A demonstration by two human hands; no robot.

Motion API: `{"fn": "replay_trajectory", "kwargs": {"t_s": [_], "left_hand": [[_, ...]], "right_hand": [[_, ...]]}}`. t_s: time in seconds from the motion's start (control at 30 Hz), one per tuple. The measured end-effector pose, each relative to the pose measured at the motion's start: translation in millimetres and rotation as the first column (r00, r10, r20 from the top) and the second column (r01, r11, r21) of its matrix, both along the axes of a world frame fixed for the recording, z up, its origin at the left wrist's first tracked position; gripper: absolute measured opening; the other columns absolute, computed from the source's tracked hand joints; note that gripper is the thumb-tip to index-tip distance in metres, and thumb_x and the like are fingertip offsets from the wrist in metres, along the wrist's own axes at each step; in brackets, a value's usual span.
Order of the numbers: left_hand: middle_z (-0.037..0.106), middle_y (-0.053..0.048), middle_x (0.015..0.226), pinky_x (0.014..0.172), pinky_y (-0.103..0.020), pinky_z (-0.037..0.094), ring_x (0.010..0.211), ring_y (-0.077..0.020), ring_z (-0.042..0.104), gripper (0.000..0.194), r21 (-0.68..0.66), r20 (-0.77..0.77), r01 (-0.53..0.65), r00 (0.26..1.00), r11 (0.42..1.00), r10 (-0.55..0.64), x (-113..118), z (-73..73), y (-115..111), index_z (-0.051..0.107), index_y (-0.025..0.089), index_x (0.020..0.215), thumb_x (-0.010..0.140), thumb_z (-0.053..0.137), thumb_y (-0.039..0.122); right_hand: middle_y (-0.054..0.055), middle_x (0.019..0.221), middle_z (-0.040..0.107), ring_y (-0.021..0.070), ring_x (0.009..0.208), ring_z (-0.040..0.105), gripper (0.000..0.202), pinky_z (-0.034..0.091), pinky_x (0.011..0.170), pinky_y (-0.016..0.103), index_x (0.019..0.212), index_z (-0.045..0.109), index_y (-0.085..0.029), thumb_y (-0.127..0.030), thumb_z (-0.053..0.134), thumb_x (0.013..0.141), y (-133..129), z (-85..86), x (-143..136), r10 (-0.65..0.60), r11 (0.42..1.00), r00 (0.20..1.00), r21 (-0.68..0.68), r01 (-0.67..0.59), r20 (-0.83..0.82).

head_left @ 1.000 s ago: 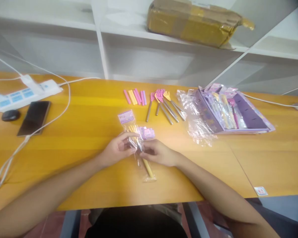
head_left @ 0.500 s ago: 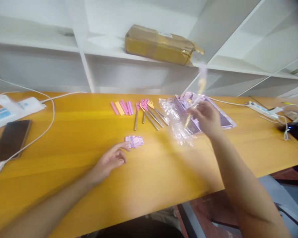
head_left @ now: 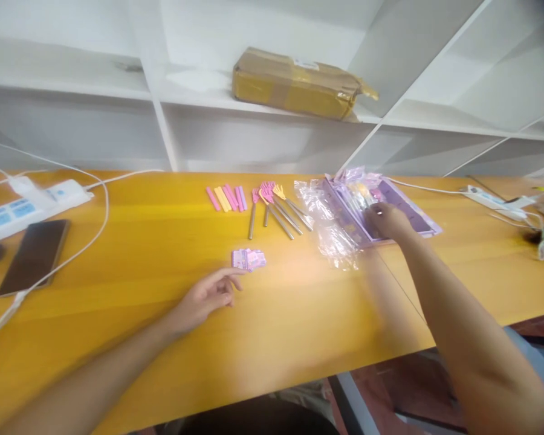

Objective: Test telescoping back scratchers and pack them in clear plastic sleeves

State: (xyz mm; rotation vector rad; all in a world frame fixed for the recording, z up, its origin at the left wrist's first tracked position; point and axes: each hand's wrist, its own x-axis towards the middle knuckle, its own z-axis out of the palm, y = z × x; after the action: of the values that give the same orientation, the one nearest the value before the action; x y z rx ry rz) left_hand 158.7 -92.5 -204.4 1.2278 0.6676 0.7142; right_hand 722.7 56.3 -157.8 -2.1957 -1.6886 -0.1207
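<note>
Purple box (head_left: 417,212): right hand (head_left: 387,221) inside, grip unclear; left hand (head_left: 213,294) slack, fingers parted.

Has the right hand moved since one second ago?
Yes. The right hand has gone rightward and farther from the body: it was left of the purple box, now it is over it.

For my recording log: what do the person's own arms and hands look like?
The left hand and right hand are gloveless, with no watch or bracelet visible. Both forearms show no sleeves; dark clothing appears at the bottom edge.
</note>
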Motion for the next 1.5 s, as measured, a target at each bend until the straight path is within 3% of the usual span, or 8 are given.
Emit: {"fn": "replay_trajectory", "kwargs": {"t_s": [0.1, 0.23, 0.4, 0.6, 0.87, 1.1, 1.33, 1.5], "left_hand": [[0.062, -0.006, 0.115, 0.085, -0.033, 0.051, 0.086, -0.0137, 0.06, 0.043, -0.013, -0.003, 0.009, 1.0, 1.0, -0.009, 2, 3.7, -2, 0.062, 0.028, 0.142, 0.1, 0.066, 0.036], [0.063, -0.005, 0.107, 0.082, -0.033, 0.051, 0.082, -0.0135, 0.062, 0.037, 0.007, -0.027, 0.01, 1.0, 1.0, -0.009, 4, 3.1, -5, 0.063, 0.022, 0.136, 0.102, 0.062, 0.036], [0.063, -0.004, 0.098, 0.078, -0.031, 0.05, 0.078, -0.0133, 0.062, 0.027, 0.049, -0.042, -0.036, 0.998, 0.998, 0.038, 5, -2.1, -8, 0.065, 0.018, 0.123, 0.102, 0.06, 0.035], [0.064, -0.004, 0.093, 0.081, -0.032, 0.05, 0.083, -0.0163, 0.062, 0.016, 0.098, -0.092, -0.132, 0.986, 0.986, 0.141, 0, -3.1, -6, 0.065, 0.018, 0.106, 0.098, 0.062, 0.031], [0.06, 0.0, 0.075, 0.075, -0.03, 0.044, 0.072, -0.0158, 0.056, 0.013, 0.19, -0.149, -0.248, 0.949, 0.95, 0.277, -11, -8.9, 20, 0.063, 0.017, 0.085, 0.089, 0.061, 0.03], [0.046, 0.003, 0.065, 0.067, -0.029, 0.04, 0.063, -0.0166, 0.048, 0.016, 0.389, -0.233, -0.464, 0.786, 0.796, 0.572, -16, -4.6, 45, 0.051, 0.022, 0.088, 0.092, 0.043, 0.035], [0.064, -0.008, 0.109, 0.11, -0.046, 0.044, 0.113, -0.0283, 0.059, 0.021, 0.68, -0.354, -0.343, 0.62, 0.648, 0.7, -24, 11.3, 135, 0.062, 0.022, 0.103, 0.086, 0.066, 0.034], [0.049, -0.019, 0.156, 0.131, -0.056, 0.025, 0.155, -0.0417, 0.033, 0.097, 0.744, -0.428, -0.182, 0.609, 0.643, 0.668, -12, 4.9, 208, 0.05, 0.018, 0.148, 0.065, 0.093, 0.045]], "right_hand": [[0.02, 0.092, 0.067, 0.0252, 0.086, 0.056, 0.005, 0.039, 0.08, 0.039, 0.085, 0.07, -0.015, -0.019, 0.071, 0.084, -8, -1.0, -16, -0.076, 0.997, 0.997, -0.004, 0.076, -0.031], [0.04, 0.133, 0.052, 0.0353, 0.116, 0.055, 0.046, 0.039, 0.095, 0.048, 0.132, 0.059, 0.002, -0.013, 0.053, 0.089, -14, 8.8, -57, -0.185, 0.962, 0.983, 0.199, 0.185, -0.021], [0.014, 0.114, 0.071, 0.0233, 0.103, 0.063, 0.025, 0.044, 0.095, 0.033, 0.11, 0.072, -0.017, -0.021, 0.053, 0.094, 0, 19.6, -140, 0.152, 0.98, 0.988, 0.133, -0.148, -0.024], [0.011, 0.093, 0.076, 0.0195, 0.082, 0.065, 0.034, 0.042, 0.074, 0.027, 0.094, 0.074, -0.016, -0.04, 0.051, 0.102, 24, 14.6, -221, 0.404, 0.899, 0.911, -0.147, -0.412, -0.08], [0.015, 0.102, 0.077, 0.022, 0.092, 0.071, 0.048, 0.047, 0.085, 0.029, 0.105, 0.076, -0.016, -0.053, 0.046, 0.109, 24, 2.3, -238, 0.417, 0.83, 0.909, -0.402, -0.387, -0.016], [0.011, 0.134, 0.066, 0.022, 0.115, 0.067, 0.039, 0.06, 0.1, 0.045, 0.134, 0.065, -0.017, -0.043, 0.066, 0.104, 10, 11.3, -255, 0.462, 0.768, 0.886, -0.478, -0.427, -0.049], [0.014, 0.115, 0.074, 0.0236, 0.104, 0.071, 0.037, 0.054, 0.093, 0.035, 0.118, 0.073, -0.017, -0.044, 0.05, 0.108, 6, 7.2, -261, 0.467, 0.783, 0.879, -0.418, -0.461, -0.095], [0.014, 0.108, 0.077, 0.0261, 0.098, 0.072, 0.046, 0.048, 0.081, 0.032, 0.121, 0.075, -0.019, -0.039, 0.037, 0.106, 7, -3.5, -256, 0.439, 0.816, 0.895, -0.381, -0.435, -0.084]]}}
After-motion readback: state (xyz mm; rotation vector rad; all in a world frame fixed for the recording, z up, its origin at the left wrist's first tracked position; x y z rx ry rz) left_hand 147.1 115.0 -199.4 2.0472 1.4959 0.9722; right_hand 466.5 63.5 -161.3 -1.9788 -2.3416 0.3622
